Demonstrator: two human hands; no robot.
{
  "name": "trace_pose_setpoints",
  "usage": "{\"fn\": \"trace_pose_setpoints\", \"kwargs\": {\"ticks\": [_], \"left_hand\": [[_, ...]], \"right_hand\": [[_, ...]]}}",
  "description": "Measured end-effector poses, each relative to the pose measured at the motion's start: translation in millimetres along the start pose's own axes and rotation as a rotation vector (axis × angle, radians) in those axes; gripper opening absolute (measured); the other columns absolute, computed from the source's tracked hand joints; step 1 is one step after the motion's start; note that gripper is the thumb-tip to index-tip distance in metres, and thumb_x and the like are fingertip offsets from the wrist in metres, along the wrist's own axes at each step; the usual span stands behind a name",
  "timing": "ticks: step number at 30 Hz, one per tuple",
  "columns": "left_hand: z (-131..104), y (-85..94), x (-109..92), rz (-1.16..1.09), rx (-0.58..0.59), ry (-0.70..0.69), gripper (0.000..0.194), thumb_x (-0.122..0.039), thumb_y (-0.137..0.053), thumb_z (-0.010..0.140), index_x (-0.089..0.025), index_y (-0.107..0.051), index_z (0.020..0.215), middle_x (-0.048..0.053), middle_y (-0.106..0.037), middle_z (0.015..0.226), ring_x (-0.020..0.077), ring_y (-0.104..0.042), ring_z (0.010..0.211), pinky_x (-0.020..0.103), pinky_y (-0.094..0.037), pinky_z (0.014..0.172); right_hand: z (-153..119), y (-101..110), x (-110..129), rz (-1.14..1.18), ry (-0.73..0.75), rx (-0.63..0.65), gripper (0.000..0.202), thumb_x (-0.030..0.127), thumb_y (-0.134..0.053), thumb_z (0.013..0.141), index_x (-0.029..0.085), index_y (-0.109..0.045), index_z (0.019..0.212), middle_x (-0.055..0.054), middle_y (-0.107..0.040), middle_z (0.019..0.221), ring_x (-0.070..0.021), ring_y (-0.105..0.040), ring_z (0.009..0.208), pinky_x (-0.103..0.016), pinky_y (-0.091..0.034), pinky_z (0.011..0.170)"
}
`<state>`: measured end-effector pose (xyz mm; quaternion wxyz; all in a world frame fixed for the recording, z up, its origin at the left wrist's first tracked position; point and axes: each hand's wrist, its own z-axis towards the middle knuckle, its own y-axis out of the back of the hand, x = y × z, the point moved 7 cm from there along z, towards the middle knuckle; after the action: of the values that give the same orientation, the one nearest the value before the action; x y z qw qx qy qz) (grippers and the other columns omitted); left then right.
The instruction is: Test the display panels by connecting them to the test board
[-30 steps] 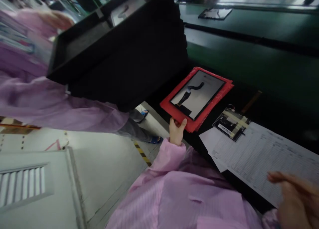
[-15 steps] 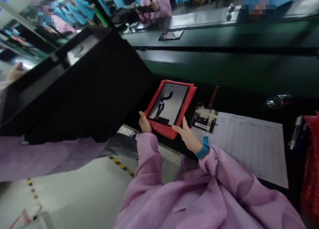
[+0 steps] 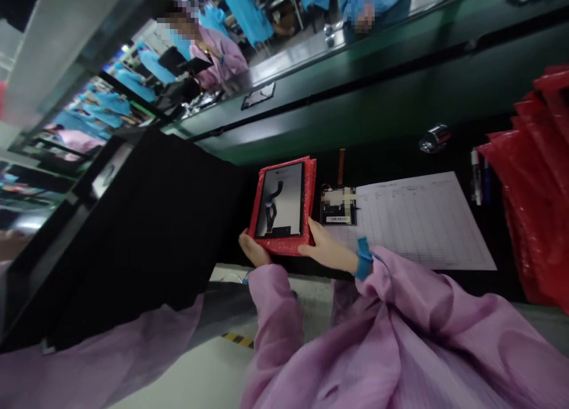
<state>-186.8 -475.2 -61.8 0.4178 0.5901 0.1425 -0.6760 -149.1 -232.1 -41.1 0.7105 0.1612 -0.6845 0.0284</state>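
The left hand [image 3: 255, 249] is gripping the lower left corner of the red bubble bags [image 3: 284, 246], and the right hand [image 3: 329, 250], a blue strap [image 3: 364, 259] circling its wrist, is gripping their lower right edge. Between and just beyond both hands, a display panel [image 3: 281, 201] is lying on the bags. Right of the panel, beyond the right hand, a small circuit unit [image 3: 338, 206] is resting against a printed sheet [image 3: 418, 222]. Farther out, a shiny metal object [image 3: 434, 139] is sitting on the dark table [image 3: 382, 154].

one red-backed rectangular screen [image 3: 284, 195] and one square black board [image 3: 338, 206] at left of white printed paper [image 3: 413, 222], two slim pens [image 3: 476, 178] at right
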Motion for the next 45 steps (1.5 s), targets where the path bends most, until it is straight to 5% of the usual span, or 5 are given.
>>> {"fn": "trace_pose_setpoints", "kwargs": {"ticks": [4, 11, 17, 38, 45], "left_hand": [[-76, 20.9, -48, 0.108, -0.158, -0.438, 0.053, -0.057, -0.036, 0.099, -0.014, -0.052, 0.126, 0.022, -0.047, 0.143, 0.0315, -0.044, 0.14, 0.052, -0.033, 0.12], [-203, -40.4, -52, 0.373, 0.669, -0.74, 0.047, -0.044, -0.043, 0.104, -0.013, -0.055, 0.136, 0.022, -0.055, 0.145, 0.0361, -0.041, 0.147, 0.06, -0.034, 0.12], [-219, -57.3, -37, 0.552, 0.737, -0.683, 0.088, -0.064, -0.04, 0.099, 0.003, -0.033, 0.154, 0.036, -0.033, 0.16, 0.0434, -0.024, 0.156, 0.064, -0.028, 0.123], [-226, -59.3, -52, 0.394, 0.681, -0.6, 0.051, -0.034, -0.037, 0.105, -0.011, -0.047, 0.149, 0.025, -0.051, 0.15, 0.0334, -0.041, 0.146, 0.059, -0.033, 0.121], [-227, -60.7, -51, 0.424, 0.703, -0.611, 0.055, -0.04, -0.038, 0.104, -0.009, -0.048, 0.149, 0.026, -0.049, 0.151, 0.0362, -0.04, 0.145, 0.061, -0.032, 0.12]], "right_hand": [[-68, 53, 11, -0.38, 0.144, 0.04, 0.057, 0.026, -0.051, 0.094, 0.011, -0.047, 0.15, -0.016, -0.049, 0.152, -0.0277, -0.041, 0.146, -0.05, -0.038, 0.123], [-172, 161, -50, -0.971, -0.079, -0.28, 0.073, 0.054, -0.061, 0.093, 0.01, -0.05, 0.15, -0.021, -0.036, 0.162, -0.0391, -0.028, 0.154, -0.058, -0.035, 0.124], [-186, 151, -77, -1.043, -0.144, -0.344, 0.082, 0.057, -0.061, 0.093, 0.016, -0.038, 0.159, -0.019, -0.02, 0.169, -0.0379, -0.018, 0.158, -0.057, -0.031, 0.125], [-195, 133, -49, -1.175, -0.148, -0.308, 0.081, 0.059, -0.067, 0.088, 0.008, -0.051, 0.149, -0.027, -0.035, 0.161, -0.0489, -0.032, 0.149, -0.071, -0.032, 0.117], [-167, 188, -11, -1.222, -0.133, -0.306, 0.066, 0.05, -0.063, 0.092, 0.001, -0.059, 0.137, -0.027, -0.058, 0.14, -0.0412, -0.059, 0.125, -0.054, -0.056, 0.099]]}}
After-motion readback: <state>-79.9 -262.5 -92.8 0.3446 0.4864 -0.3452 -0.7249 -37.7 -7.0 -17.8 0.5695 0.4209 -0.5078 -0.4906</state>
